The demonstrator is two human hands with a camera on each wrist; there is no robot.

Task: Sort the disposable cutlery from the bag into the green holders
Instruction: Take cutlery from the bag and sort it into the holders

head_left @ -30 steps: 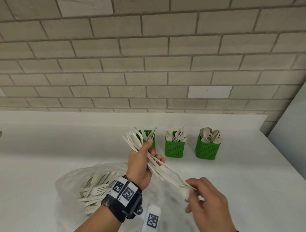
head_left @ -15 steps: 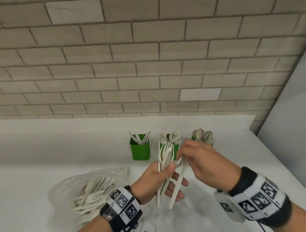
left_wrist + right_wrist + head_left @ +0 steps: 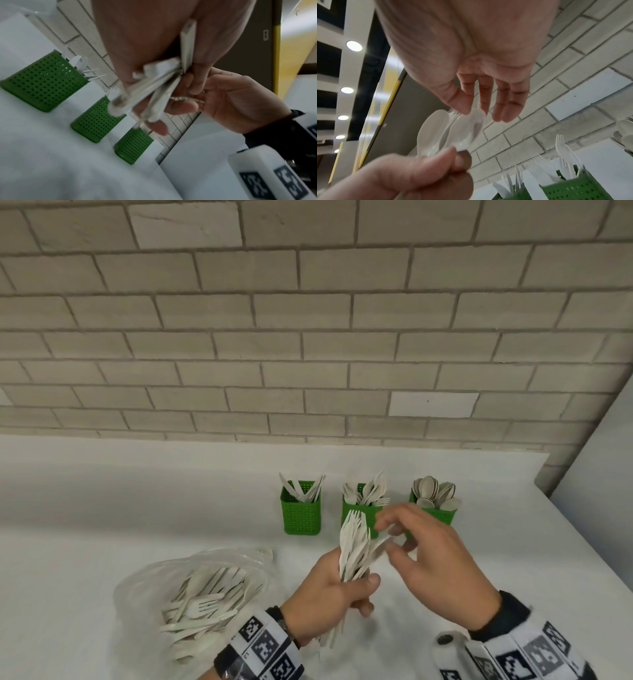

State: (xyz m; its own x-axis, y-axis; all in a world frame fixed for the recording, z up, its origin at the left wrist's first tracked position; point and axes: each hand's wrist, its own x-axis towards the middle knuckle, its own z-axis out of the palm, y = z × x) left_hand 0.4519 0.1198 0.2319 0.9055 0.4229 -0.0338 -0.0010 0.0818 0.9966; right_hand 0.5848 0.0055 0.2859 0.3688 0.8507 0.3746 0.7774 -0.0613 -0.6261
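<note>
While the left hand (image 3: 329, 594) clenches a bundle of white cutlery (image 3: 354, 546) upright, thumb pressed across the handles and fingers curled round them, the right hand (image 3: 435, 570) reaches in from the right with its fingers spread and only loosely bent. Its thumb and fingertips (image 3: 394, 530) touch the outermost piece at the head of the bundle; whether that grip has closed on the piece I cannot tell, since the right wrist view shows the fingers nearly straight. Fork tines stand at the bundle's top, just in front of the middle holder (image 3: 359, 508). Left holder (image 3: 301, 515) carries knives, right holder (image 3: 433, 513) spoons. On the bench (image 3: 102, 542) to the left lies the clear bag (image 3: 191, 594) with more cutlery inside.
</note>
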